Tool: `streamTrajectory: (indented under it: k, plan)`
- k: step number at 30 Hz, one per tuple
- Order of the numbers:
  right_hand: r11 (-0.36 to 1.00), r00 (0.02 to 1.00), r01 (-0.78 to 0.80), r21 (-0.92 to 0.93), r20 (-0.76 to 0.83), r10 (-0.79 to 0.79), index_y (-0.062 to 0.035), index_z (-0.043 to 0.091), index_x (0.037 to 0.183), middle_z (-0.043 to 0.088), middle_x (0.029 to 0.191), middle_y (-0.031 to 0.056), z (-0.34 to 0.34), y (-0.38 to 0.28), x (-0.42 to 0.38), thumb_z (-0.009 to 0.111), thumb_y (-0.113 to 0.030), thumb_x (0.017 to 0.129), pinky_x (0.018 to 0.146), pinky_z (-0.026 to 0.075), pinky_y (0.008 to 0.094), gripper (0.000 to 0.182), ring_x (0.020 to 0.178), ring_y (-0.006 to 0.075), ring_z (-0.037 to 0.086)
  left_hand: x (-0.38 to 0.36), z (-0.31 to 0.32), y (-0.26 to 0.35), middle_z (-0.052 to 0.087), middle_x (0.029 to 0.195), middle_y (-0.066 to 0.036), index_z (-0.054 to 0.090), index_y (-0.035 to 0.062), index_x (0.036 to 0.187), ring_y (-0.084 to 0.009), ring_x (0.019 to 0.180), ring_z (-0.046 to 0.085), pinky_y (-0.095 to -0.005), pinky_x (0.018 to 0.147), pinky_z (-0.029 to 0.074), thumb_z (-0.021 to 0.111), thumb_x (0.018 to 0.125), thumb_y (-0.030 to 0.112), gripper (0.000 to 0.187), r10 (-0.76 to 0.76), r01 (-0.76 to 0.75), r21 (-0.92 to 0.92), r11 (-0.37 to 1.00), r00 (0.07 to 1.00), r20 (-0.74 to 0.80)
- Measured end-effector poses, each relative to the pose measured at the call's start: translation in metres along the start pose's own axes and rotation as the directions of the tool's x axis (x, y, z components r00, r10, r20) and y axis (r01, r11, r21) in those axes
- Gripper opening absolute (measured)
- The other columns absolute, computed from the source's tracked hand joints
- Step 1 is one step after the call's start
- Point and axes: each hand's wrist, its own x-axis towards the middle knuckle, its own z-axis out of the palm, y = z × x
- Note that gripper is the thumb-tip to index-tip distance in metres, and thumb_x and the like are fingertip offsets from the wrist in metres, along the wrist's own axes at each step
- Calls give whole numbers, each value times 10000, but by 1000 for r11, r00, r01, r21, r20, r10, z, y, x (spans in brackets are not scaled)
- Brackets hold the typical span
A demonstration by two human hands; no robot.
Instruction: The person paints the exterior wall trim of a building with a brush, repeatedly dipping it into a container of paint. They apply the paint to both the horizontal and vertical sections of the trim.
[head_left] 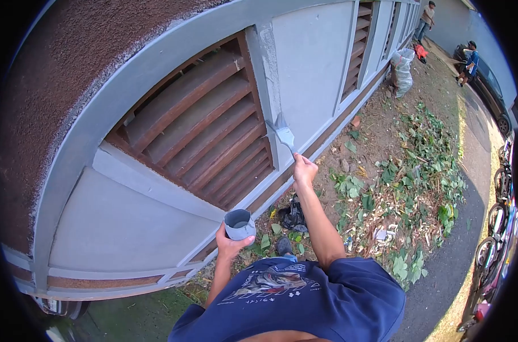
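Note:
My right hand [304,169] is closed around the handle of a paintbrush [285,135], whose bristles lie against the pale grey window frame. In my left hand [231,245] is a paint cup [239,226], its rim tilted up toward me and grey paint showing inside. To the left of the brush, the frame borders a louvered vent [196,119] with brown slats. A light grey wall panel [313,62] lies just beyond the brush, and another grey panel [116,225] stretches out left of the cup.
Cut leaves [418,171] litter the dirt beside the wall. A black plastic bag [293,216] sits near my foot, and a filled clear sack [403,71] leans farther along. Two people stand in the distance, near a dark car [489,85]. Bicycles [486,253] line the right edge.

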Motion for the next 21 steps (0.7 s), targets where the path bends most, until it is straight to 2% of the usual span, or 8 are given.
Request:
streamTrajectory:
  k: [3, 5, 9, 11, 14, 17, 19, 21]
  plan:
    - [998, 998, 57, -6, 5, -57, 92, 696, 1083, 543, 610, -45, 15, -40, -27, 752, -206, 835, 492, 333, 237, 392, 536, 52, 432, 2, 2, -5, 675, 1116, -102, 600, -15, 1204, -186, 1002, 649, -341, 918, 504, 919, 580, 137, 717, 4, -4, 17, 1000, 1000, -13]
    - [976, 984, 163, 144, 48, -171, 101, 694, 1073, 528, 622, -58, 27, -79, -49, 748, -174, 851, 486, 323, 228, 357, 542, 36, 428, 4, 7, -5, 675, 1117, -104, 600, -16, 1206, -188, 1003, 649, -338, 921, 502, 921, 581, 149, 722, 37, -37, 14, 999, 999, -26]
    - [940, 956, 234, 248, 116, -268, 106, 694, 1062, 520, 635, -63, 38, -163, -89, 741, -148, 870, 486, 318, 215, 322, 555, 20, 424, 4, 13, -13, 676, 1116, -101, 599, -19, 1208, -185, 1007, 647, -336, 921, 501, 922, 582, 153, 724, 12, -11, 21, 1000, 999, -37]
    - [854, 884, 320, 411, 193, -425, 101, 697, 1057, 536, 659, -66, 40, -191, -100, 736, -149, 880, 489, 305, 199, 309, 567, 8, 415, 6, 18, -14, 676, 1114, -96, 598, -19, 1211, -181, 1008, 646, -334, 921, 500, 921, 585, 156, 725, 19, -19, 17, 1000, 1000, -19]
    - [802, 814, 450, 392, 189, -549, 82, 691, 1073, 480, 579, -77, 48, -199, -96, 748, -166, 868, 417, 236, 206, 327, 465, 13, 382, 8, 25, -12, 677, 1110, -93, 598, -17, 1212, -177, 1002, 646, -331, 917, 501, 919, 590, 157, 721, 23, -22, 12, 1000, 1000, -16]
    - [876, 885, 385, 290, 152, -440, 99, 696, 1066, 558, 698, -64, 45, -152, -62, 739, -155, 876, 496, 307, 200, 321, 575, 12, 415, 12, 26, -14, 678, 1104, -89, 600, -12, 1210, -176, 994, 647, -327, 910, 503, 916, 593, 153, 713, 35, -34, 14, 999, 999, -15]
    - [939, 942, 281, 201, 130, -309, 97, 701, 1056, 545, 691, -65, 35, -104, -41, 739, -167, 872, 503, 314, 202, 324, 581, 10, 410, 12, 26, -15, 679, 1101, -88, 602, -11, 1209, -175, 993, 648, -326, 908, 504, 915, 593, 151, 710, 38, -38, 9, 999, 999, -30]
    - [987, 984, 137, 90, 99, -145, 100, 706, 1044, 621, 733, -14, 17, -51, -30, 744, -181, 856, 578, 406, 221, 340, 637, 43, 501, 14, 26, -15, 680, 1098, -87, 603, -9, 1208, -174, 991, 648, -325, 906, 504, 914, 594, 149, 707, 46, -46, 6, 999, 998, -49]
